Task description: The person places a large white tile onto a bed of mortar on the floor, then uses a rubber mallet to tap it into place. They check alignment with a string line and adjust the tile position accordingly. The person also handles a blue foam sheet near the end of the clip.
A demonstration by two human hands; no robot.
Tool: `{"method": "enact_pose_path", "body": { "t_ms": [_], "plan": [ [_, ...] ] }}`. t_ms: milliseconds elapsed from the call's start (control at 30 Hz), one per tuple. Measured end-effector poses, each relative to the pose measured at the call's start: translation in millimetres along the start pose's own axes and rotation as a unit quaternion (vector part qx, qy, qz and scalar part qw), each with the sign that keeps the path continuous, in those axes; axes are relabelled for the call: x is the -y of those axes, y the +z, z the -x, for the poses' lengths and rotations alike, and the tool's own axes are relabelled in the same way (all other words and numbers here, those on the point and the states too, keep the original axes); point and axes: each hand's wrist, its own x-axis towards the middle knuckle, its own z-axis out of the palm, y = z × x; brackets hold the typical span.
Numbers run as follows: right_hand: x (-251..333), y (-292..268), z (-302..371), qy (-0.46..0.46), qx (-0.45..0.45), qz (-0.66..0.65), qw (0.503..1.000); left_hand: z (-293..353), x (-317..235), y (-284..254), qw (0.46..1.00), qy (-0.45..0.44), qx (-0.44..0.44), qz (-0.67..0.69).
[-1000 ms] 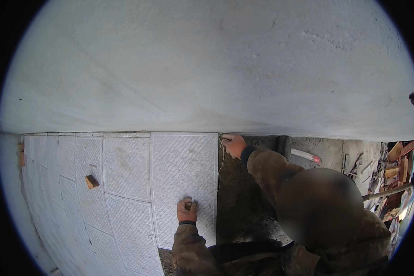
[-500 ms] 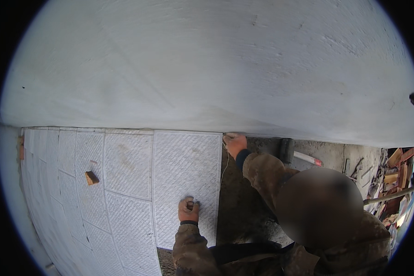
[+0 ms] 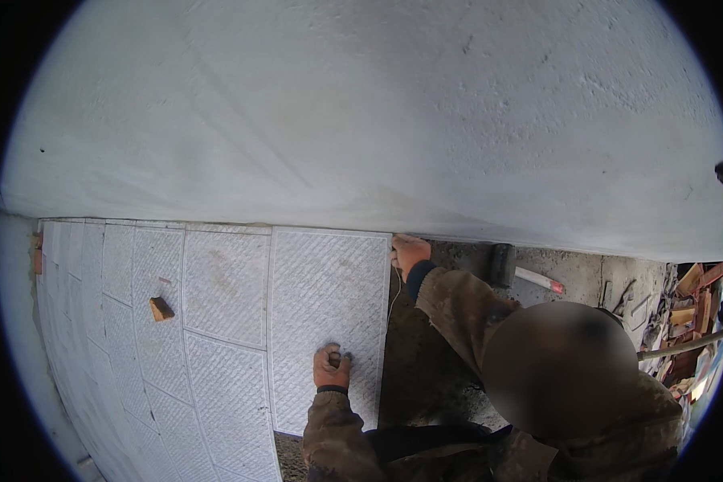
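Beside the wall, at the top right corner of a large grey ribbed tile (image 3: 329, 293), my right hand (image 3: 410, 252) is closed in a pinch. A thin pale string (image 3: 395, 296) hangs from its fingers along the tile's right edge. My left hand (image 3: 331, 367) rests lower on the same tile, with its fingers curled in. Whatever its fingers may hold is hidden.
A pale wall (image 3: 361, 112) runs along the far side. Laid tiles (image 3: 225, 281) stretch left, with a broken brick piece (image 3: 161, 309) on them. Bare ground to the right holds a mallet with a black head (image 3: 502, 266). Wood scraps (image 3: 687, 309) lie farther right.
The view has shifted very slightly. Both hands keep their places on the tile and at its corner; my right forearm has shifted a little.
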Motion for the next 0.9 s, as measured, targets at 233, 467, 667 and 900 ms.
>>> {"method": "enact_pose_path", "body": {
  "t_ms": [233, 467, 667, 900],
  "plan": [
    [-15, -6, -26, 0.003, 0.074, -0.044, 0.996, 2, -8, -1, 0.999, 0.032, -0.009, -0.034],
    [0, 6, -1, 0.044, -0.002, -0.143, 0.989, 2, -6, -1, 0.997, 0.039, -0.014, -0.059],
    [7, 12, 5, 0.029, -0.023, -0.09, 0.995, 4, -10, -1, 0.996, 0.043, -0.015, -0.079],
    [4, 7, 4, 0.045, 0.015, -0.117, 0.992, 4, -15, -1, 0.997, 0.04, -0.029, -0.065]
  ]
}}
